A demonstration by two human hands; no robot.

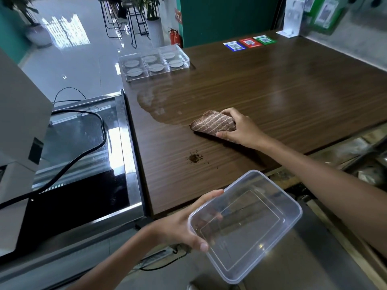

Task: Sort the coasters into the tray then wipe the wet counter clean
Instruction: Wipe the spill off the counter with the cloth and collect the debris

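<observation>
Head view: my right hand [240, 127] has its fingers clamped on the striped cloth [213, 124], pressed to the counter [293, 91] at the puddle's [159, 105] edge. My left hand [180, 225] grips a clear container [247, 225] (nothing in it). Coasters [156, 67] sit in the tray [154, 63], far-left corner.

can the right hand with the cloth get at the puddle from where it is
Probably yes: the right hand holds the cloth at the puddle's near edge, with only bare counter between them.
</observation>
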